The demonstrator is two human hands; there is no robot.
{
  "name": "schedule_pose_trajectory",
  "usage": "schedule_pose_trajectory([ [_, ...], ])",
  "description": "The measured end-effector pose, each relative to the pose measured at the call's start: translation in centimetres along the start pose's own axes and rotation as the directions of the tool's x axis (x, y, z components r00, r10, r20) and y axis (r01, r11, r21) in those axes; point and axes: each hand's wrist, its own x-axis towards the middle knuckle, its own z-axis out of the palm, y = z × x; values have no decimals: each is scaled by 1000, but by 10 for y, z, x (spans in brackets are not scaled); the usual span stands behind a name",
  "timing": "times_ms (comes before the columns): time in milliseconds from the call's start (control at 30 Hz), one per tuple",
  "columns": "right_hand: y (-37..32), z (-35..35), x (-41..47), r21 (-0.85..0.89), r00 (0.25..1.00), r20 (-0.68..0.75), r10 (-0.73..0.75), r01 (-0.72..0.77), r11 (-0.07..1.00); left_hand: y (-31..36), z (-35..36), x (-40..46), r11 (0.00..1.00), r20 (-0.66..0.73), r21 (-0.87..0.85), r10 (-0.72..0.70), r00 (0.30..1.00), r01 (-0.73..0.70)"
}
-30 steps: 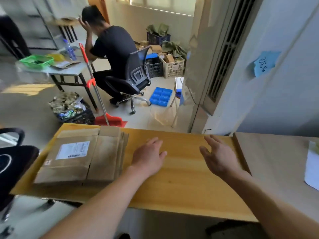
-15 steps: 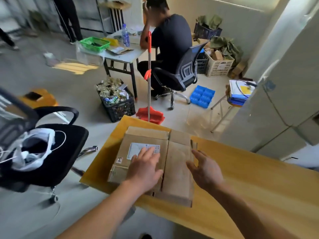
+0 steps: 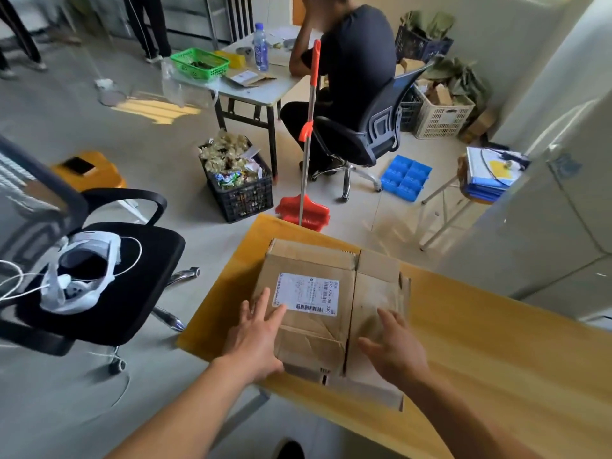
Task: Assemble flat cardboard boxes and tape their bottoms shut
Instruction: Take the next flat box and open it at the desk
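Nearest the camera, both forearms reach forward over the yellow tabletop [image 3: 480,342] to a stack of flattened cardboard boxes [image 3: 318,329] lying at its left end. The left hand [image 3: 256,339] lies flat on the stack's near left edge, fingers straight and spread, fingertips touching the top box just beside its white shipping label [image 3: 306,294]; its grip is wide and it holds nothing. The right hand [image 3: 395,351] sits over the stack's right half with fingers straight and relaxed, also wide and empty; whether it touches the cardboard or hovers just above cannot be told from this angle.

Left of the tabletop, a black office chair [image 3: 109,286] carries a white headset [image 3: 86,270] with white cables trailing off its seat. Beyond the tabletop's far edge a red broom [image 3: 306,180] stands upright with its head on the floor. Beside it a black plastic crate [image 3: 240,190] is heaped with crumpled wrappers and scraps. A yellow stool [image 3: 89,170] holds a dark phone. Farther right, a blue compartment tray [image 3: 405,177] lies on the floor.

Farther back, a seated person in a black shirt [image 3: 354,67] leans on a grey folding table [image 3: 261,87] bearing a green basket [image 3: 200,64] with dark bits inside and a water bottle [image 3: 261,51]. A cream crate [image 3: 442,115] against the wall holds cardboard pieces.
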Motion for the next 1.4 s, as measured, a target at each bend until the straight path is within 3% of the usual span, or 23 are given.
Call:
schedule_pose_trajectory([
  [200, 6, -17, -2, 91, 992, -113, 54, -44, 995, 0, -26, -5, 992, -72, -62, 102, 992, -106],
  [300, 5, -36, -2, 139, 990, -138, 43, -24, 990, 5, -60, -11, 975, -174, -113, 169, 970, -190],
  [500, -24, -113, -12, 393, 996, -37, -86, 93, 915, 32, -133, -1, 919, -418, -228, 207, 884, -323],
  [600, -40, -151, -22, 491, 982, 9, -187, 159, 857, 50, -170, 6, 916, -465, -286, 123, 877, -280],
  [700, -52, -176, -28, 434, 974, -106, -200, 226, 872, 69, -205, 11, 924, -433, -275, 129, 892, -267],
  [833, -59, -197, -26, 313, 931, -347, -110, 225, 923, 88, -241, 16, 904, -445, -324, 115, 888, -279],
  [933, -54, -205, -21, 383, 957, -290, 11, 105, 918, 98, -240, 12, 870, -572, -435, -68, 817, -232],
  [1067, -29, -184, -19, 410, 978, -138, 155, -86, 908, 114, -197, 7, 909, -367, -412, -105, 924, -60],
  [1233, 8, -169, -25, 524, 986, -107, 131, -56, 850, 133, -187, 16, 893, -234, -433, 17, 972, -120],
  [1400, 45, -183, -34, 591, 966, -206, 155, -3, 807, 172, -201, 7, 890, -260, -392, 136, 956, -234],
])
